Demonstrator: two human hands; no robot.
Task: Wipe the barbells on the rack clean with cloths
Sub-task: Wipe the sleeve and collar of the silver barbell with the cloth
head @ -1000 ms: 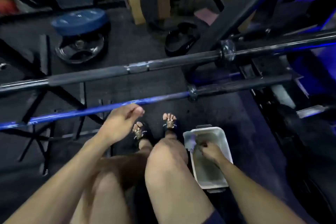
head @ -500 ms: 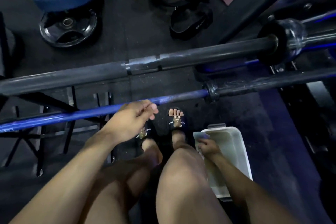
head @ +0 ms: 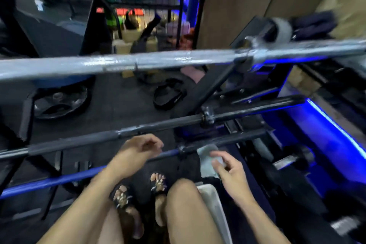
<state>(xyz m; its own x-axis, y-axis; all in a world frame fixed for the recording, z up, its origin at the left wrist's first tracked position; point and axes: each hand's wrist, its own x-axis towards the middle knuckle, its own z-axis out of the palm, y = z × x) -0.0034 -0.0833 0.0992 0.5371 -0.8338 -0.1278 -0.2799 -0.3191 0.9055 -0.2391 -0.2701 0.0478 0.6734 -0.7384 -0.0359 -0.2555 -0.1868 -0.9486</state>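
Three barbells lie across the rack in front of me. A silver barbell point(head: 158, 61) is highest, a dark grey barbell point(head: 95, 139) runs below it, and a blue barbell point(head: 49, 181) is nearest. My left hand point(head: 136, 152) hovers over the blue bar with loosely curled fingers and holds nothing. My right hand point(head: 227, 168) grips a pale cloth point(head: 207, 161) right beside the blue bar's black collar point(head: 183, 150). The cloth hangs just below the sleeve.
A white tub point(head: 213, 202) stands on the floor by my right knee. Weight plates point(head: 59, 103) and a black belt point(head: 168, 93) lie on the dark floor beyond the bars. Rack frame parts point(head: 263, 156) and blue light strips are on the right.
My right hand has lifted the cloth out of the white tub up to the blue barbell's collar. The view has tilted up, showing the silver bar. My left hand stays by the blue bar.
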